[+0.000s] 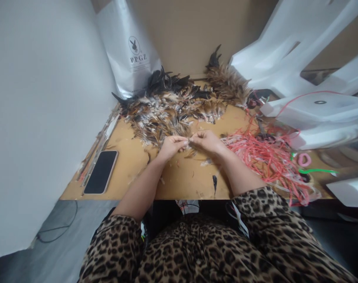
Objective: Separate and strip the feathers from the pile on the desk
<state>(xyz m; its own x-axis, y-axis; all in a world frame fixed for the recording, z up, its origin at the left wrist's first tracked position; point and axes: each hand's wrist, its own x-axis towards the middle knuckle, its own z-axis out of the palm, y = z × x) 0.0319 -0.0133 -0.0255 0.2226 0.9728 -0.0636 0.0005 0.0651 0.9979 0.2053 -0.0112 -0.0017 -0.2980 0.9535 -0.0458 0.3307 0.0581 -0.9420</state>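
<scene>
My left hand and my right hand meet over the middle of the table, fingertips almost touching. Both are closed in a pinch. Between the left fingers shows a small pale tuft, which looks like the base of a feather; what the right fingertips grip is too small to make out. Just beyond the hands spreads a heap of brown, black and white feathers. A few loose feathers lie on the tabletop under and beside my hands, among them a small dark feather near the front edge.
A phone lies at the left of the wooden table. Tangled red strips cover the right side, beside a pink ring. Behind stand a white printed bag and a brown feather bundle. White foam pieces crowd the right.
</scene>
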